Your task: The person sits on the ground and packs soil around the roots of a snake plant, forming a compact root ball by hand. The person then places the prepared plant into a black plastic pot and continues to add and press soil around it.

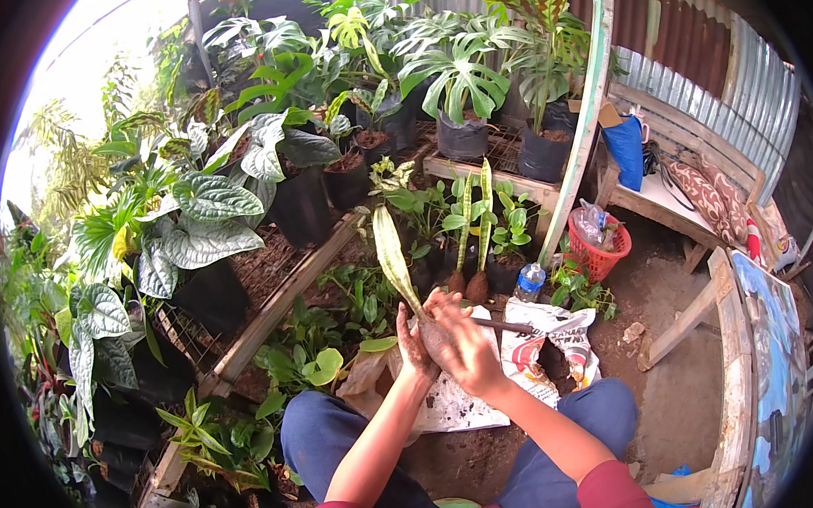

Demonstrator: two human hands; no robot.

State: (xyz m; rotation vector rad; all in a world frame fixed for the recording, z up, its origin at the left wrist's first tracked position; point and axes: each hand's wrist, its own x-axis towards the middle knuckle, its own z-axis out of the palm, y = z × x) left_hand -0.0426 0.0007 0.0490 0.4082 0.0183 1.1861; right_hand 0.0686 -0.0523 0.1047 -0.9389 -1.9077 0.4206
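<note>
Between my two palms is the brown root ball [436, 340] of a snake plant, its single pale-edged leaf [391, 251] tilting up and to the left. My left hand [415, 346] cups the ball from the left. Across its right side lies my right hand [469, 351], blurred, with soil on the fingers. Two similar snake plants [476, 285] with round brown root balls stand just beyond. Below my hands a white sheet [462, 406] with soil crumbs covers the ground. Right of it lies an opened printed sack [527, 357] with dark soil inside; a dark stick-like handle [503, 325] crosses above it.
A plastic bottle [530, 282] and a red basket [598, 247] holding clear plastic stand ahead right. Wooden-framed racks [281, 305] with potted plants run along the left and back. A green-white post [580, 127] rises ahead; a wooden frame [732, 377] borders the right.
</note>
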